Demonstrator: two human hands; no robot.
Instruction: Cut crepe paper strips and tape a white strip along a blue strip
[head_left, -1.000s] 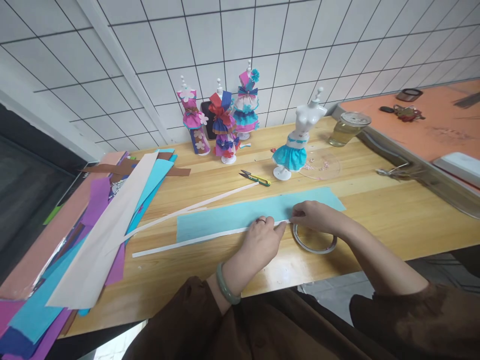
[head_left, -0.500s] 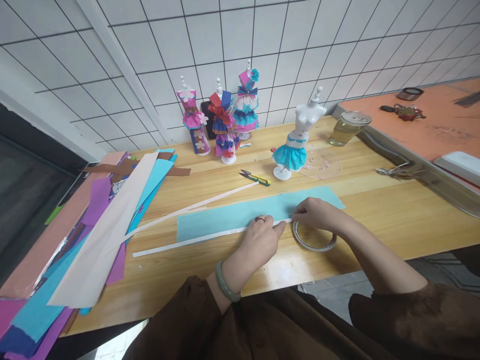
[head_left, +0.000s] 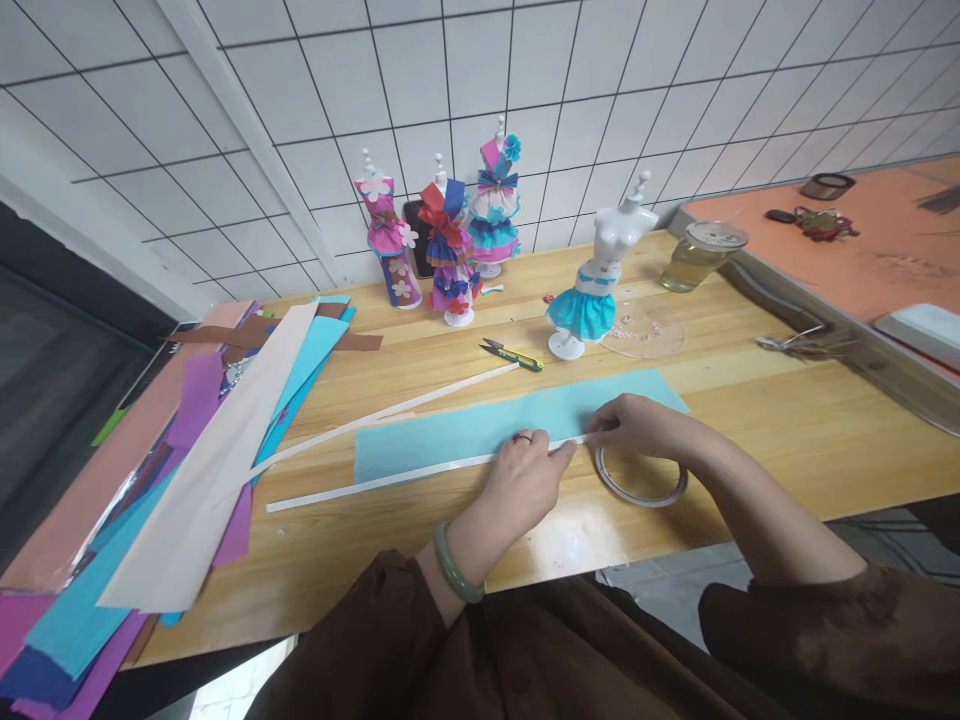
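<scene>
A strip of white tape [head_left: 420,471] runs along the near edge of a light blue paper strip [head_left: 450,432], its left end reaching past the paper onto the table. My left hand [head_left: 525,475] presses on the tape near mid-paper, with thumb and forefinger stretched out and nothing gripped. To its right, my right hand [head_left: 637,425] pinches the tape where it leaves the roll. The tape roll [head_left: 643,500] forms a thin ring just under that hand. The right fingertips are partly hidden.
Yellow-handled thread snips [head_left: 517,356] lie behind the paper, by a narrow pale strip [head_left: 390,412]. A mannequin in a blue skirt [head_left: 581,312] and several dressed mannequins [head_left: 452,250] stand farther back. Coloured paper [head_left: 217,460] is piled left; a cup [head_left: 701,258] sits back right.
My right hand and the tape roll have shifted slightly to the right. The left hand stays pressed at the same part of the tape.
</scene>
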